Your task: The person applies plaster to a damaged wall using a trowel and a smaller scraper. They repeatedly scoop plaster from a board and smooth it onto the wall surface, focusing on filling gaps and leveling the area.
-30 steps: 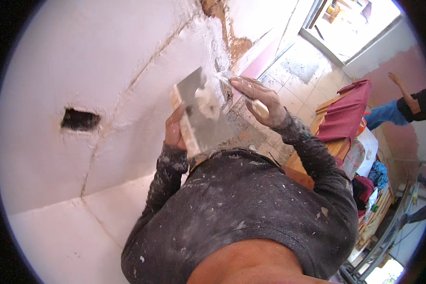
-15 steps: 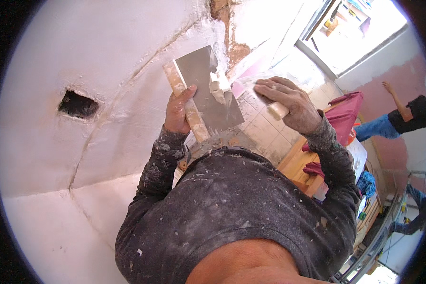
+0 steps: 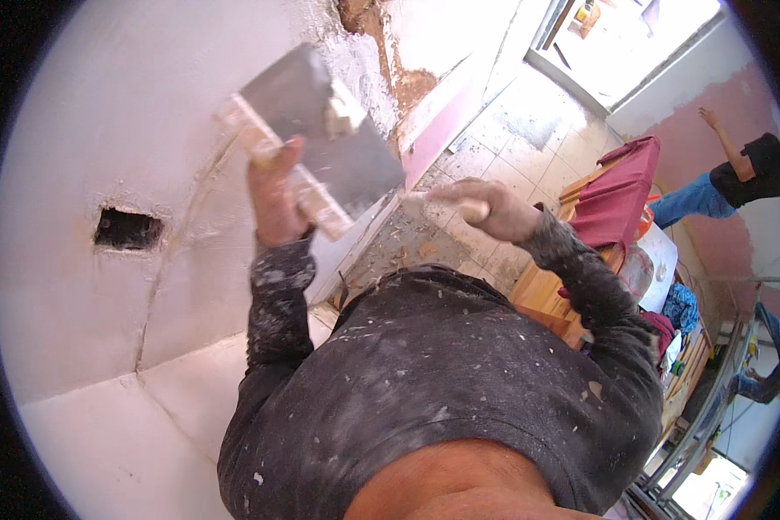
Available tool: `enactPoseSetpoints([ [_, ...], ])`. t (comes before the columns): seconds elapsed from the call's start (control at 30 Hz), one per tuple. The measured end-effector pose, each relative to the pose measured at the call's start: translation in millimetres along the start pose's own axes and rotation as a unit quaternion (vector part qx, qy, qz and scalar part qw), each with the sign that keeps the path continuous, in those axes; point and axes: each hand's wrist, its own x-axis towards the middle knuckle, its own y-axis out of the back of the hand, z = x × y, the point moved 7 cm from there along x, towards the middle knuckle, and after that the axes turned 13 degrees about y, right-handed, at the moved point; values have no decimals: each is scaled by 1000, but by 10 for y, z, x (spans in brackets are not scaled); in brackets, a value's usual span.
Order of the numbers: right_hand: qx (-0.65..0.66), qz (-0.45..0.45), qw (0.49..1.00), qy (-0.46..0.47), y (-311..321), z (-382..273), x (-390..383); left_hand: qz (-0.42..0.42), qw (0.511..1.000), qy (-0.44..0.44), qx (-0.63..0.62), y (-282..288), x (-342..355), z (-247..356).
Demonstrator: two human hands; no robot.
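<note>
My left hand (image 3: 273, 204) is wrapped round the pale, plaster-smeared back edge of a wide plastering spatula (image 3: 290, 108). Its broad grey blade is tilted in front of the wall and carries a lump of white plaster (image 3: 345, 114). Just right of the blade, my right hand (image 3: 510, 212) closes round a putty knife (image 3: 474, 211) with a light handle. The putty knife's blade is blurred and hard to make out. Behind the spatula, the whitish wall (image 3: 182, 78) has a strip of bare brown masonry (image 3: 414, 87) with fresh plaster beside it.
A dark rectangular hole (image 3: 128, 229) is cut into the wall at left. At right stands a wooden bench (image 3: 542, 299), near a maroon cloth (image 3: 615, 199). Farther right, a person (image 3: 750, 173) in a black top reaches toward a pink wall; another person (image 3: 776, 355) shows at the edge.
The spatula and my left hand have moved left and the blade has tilted. My right hand has shifted slightly left and lower, with the putty knife turned. The view has shifted a little.
</note>
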Motion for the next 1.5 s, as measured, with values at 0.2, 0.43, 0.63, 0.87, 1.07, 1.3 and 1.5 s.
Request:
enactPoseSetpoints([
  [0.2,419,382,774,-281,-978,2681,-382,48,911,267,-310,434,-253,-88],
  [0.43,237,570,769,-166,-1446,2785,765,51,903,319,-283,907,-618,-454],
  [0.63,-95,503,845,-156,-1751,2634,1357,64,880,354,-309,980,-820,-603],
  [0.87,92,310,912,-252,-2003,2791,761,-11,880,369,-299,657,-748,-569],
  [1.07,-197,290,935,-51,-1392,2061,1404,-1,882,365,-299,760,-769,-541],
  [1.3,201,441,832,-269,-1597,2768,738,-6,880,358,-314,787,-859,-579],
  [1.5,69,428,862,-262,-1566,2451,1490,-16,873,369,-317,868,-1020,-753],
])
